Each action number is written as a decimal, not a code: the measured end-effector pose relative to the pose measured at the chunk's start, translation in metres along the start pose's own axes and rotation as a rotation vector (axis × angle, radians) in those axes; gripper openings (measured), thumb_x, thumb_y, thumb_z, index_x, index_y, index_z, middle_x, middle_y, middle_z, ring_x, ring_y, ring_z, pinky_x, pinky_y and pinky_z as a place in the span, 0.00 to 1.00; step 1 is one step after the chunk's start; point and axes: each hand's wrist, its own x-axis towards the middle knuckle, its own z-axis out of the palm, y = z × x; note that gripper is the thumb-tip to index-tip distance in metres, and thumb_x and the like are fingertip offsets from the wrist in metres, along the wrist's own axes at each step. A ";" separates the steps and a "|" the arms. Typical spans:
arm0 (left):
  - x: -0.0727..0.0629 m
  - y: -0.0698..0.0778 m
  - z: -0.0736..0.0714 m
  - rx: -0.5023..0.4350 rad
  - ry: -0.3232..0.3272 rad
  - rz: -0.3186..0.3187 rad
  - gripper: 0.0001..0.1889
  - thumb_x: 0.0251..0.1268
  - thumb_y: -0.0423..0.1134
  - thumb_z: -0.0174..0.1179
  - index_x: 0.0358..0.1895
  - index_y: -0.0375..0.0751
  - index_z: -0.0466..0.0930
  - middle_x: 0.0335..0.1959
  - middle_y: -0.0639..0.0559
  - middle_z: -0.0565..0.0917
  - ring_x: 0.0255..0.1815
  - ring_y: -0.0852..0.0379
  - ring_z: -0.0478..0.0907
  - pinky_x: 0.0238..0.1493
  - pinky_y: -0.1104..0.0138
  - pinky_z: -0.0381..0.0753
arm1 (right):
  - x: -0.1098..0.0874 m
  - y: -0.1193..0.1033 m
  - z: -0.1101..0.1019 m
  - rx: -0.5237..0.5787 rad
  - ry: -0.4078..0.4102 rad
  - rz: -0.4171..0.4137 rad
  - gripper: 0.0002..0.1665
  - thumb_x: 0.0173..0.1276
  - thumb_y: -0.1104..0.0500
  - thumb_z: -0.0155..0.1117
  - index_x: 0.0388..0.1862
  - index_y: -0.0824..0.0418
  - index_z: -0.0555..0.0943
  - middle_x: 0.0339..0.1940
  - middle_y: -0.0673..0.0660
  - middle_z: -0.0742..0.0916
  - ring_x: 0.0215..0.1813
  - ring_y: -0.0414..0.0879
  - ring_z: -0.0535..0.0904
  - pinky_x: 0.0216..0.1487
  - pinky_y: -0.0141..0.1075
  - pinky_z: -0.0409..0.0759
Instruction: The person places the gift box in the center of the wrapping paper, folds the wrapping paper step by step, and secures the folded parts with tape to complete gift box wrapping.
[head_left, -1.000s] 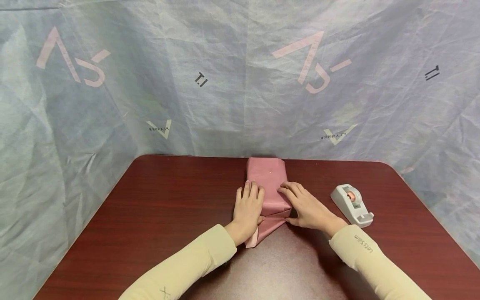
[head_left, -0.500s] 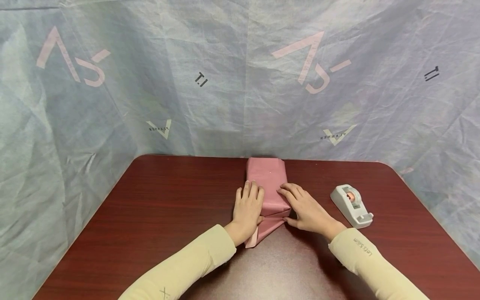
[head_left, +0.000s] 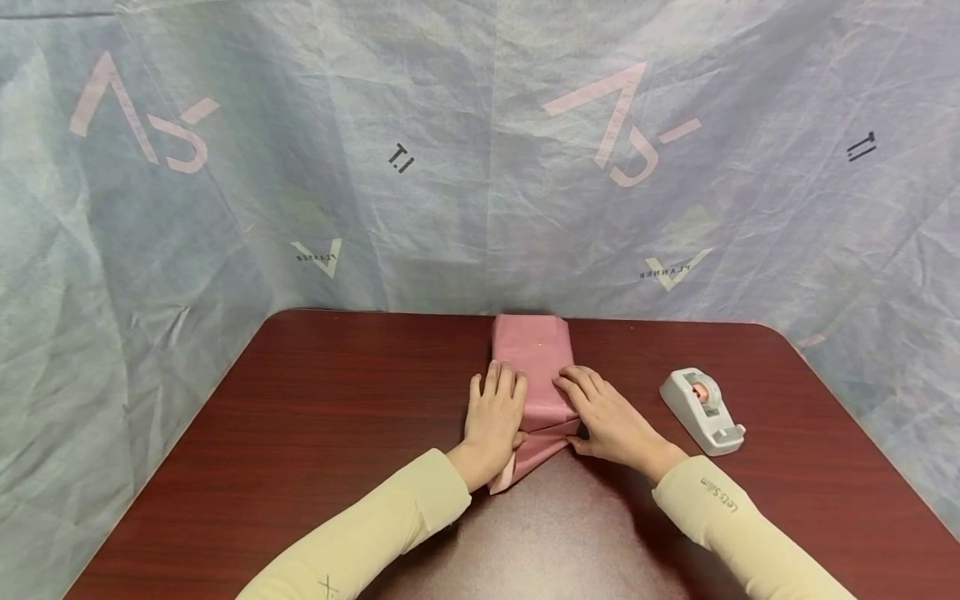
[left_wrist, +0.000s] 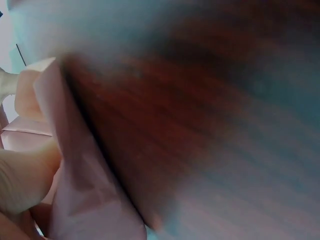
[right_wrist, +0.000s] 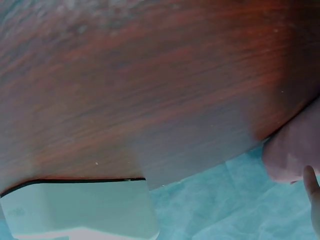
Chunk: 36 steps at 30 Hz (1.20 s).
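Note:
A box-shaped package wrapped in pink paper lies at the far middle of the table. At its near end, a folded paper flap sticks out toward me. My left hand rests on the package's left side, fingers straight, with the thumb by the flap. Across from it, my right hand touches the right edge with its fingertips, its thumb at the flap's right end. The left wrist view shows the flap up close beside the thumb. One right fingertip touches the pink package in the right wrist view.
A white tape dispenser stands right of my right hand; its side also fills the lower left of the right wrist view. Printed grey-blue cloth hangs behind the dark red table, whose far edge the package nearly reaches.
My right hand has shifted very slightly left, its thumb moving a little along the flap. The left hand and the package stay almost where they were.

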 end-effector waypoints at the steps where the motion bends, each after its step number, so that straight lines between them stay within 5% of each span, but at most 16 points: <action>1: 0.000 0.000 0.000 -0.003 -0.002 0.002 0.49 0.31 0.62 0.71 0.60 0.46 0.60 0.64 0.45 0.62 0.68 0.46 0.59 0.61 0.53 0.61 | 0.000 0.000 0.000 -0.001 -0.001 -0.003 0.54 0.32 0.51 0.76 0.61 0.67 0.65 0.60 0.63 0.70 0.63 0.57 0.63 0.56 0.48 0.69; 13: -0.001 0.000 -0.002 -0.020 -0.034 0.007 0.48 0.33 0.59 0.72 0.61 0.45 0.59 0.65 0.44 0.61 0.68 0.46 0.57 0.61 0.52 0.60 | -0.001 0.003 -0.003 0.003 -0.011 -0.033 0.55 0.33 0.50 0.76 0.61 0.68 0.65 0.60 0.64 0.70 0.63 0.58 0.63 0.58 0.48 0.69; 21: 0.000 -0.001 -0.002 -0.015 -0.020 0.005 0.48 0.31 0.60 0.73 0.60 0.46 0.60 0.64 0.45 0.62 0.68 0.46 0.58 0.60 0.53 0.61 | 0.003 0.008 -0.009 0.196 -0.009 0.001 0.47 0.39 0.55 0.77 0.60 0.63 0.68 0.59 0.62 0.72 0.61 0.54 0.65 0.58 0.47 0.65; 36: 0.001 0.000 0.000 -0.017 -0.020 0.000 0.48 0.32 0.61 0.72 0.61 0.47 0.59 0.65 0.46 0.62 0.68 0.47 0.57 0.60 0.54 0.61 | 0.010 0.006 -0.014 0.196 0.008 0.032 0.37 0.44 0.49 0.75 0.52 0.62 0.73 0.55 0.62 0.73 0.55 0.55 0.67 0.53 0.51 0.68</action>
